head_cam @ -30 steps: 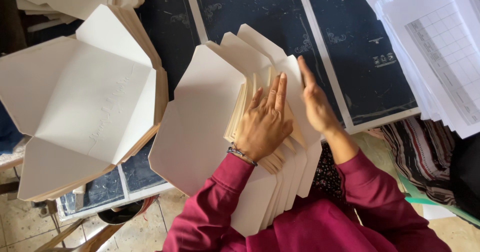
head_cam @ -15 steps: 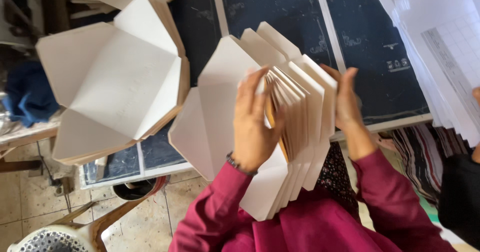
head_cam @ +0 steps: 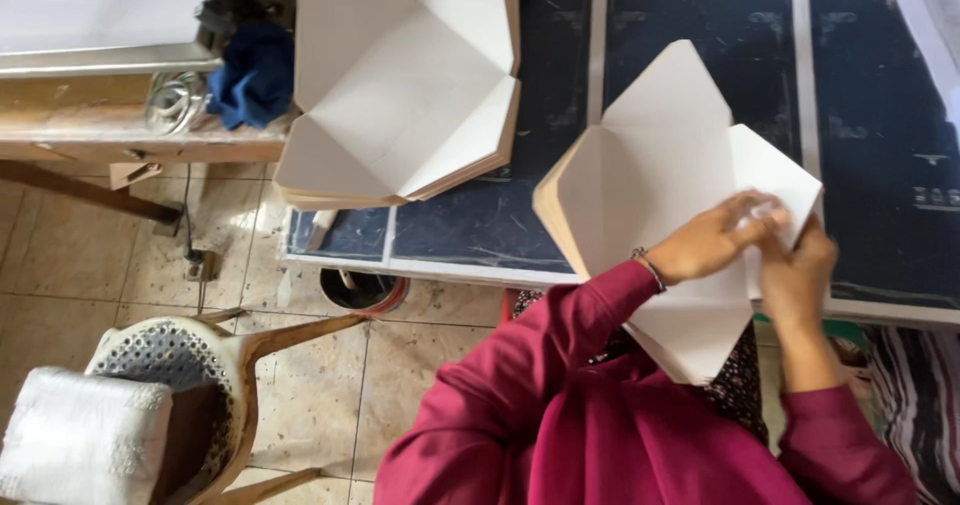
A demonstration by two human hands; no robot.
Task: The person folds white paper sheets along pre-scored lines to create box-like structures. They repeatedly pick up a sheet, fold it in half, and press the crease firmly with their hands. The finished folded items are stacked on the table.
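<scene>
A stack of unfolded envelope blanks (head_cam: 650,180) lies at the near edge of the dark blue counter (head_cam: 870,95), its lowest flap hanging over that edge above the person's lap. The blanks are off-white card, cut with four pointed flaps spread out around a square middle; the stack's left side shows many thin tan edges. The left hand (head_cam: 712,240) rests on the top sheet near its right flap, its fingers curled down and pressing the paper. The right hand (head_cam: 795,260) meets it from below at the same flap, its fingers bent around the sheet's edge, pinching it. A second stack of blanks (head_cam: 400,85) sits well apart toward the counter's left edge, beside a blue cloth (head_cam: 255,70).
</scene>
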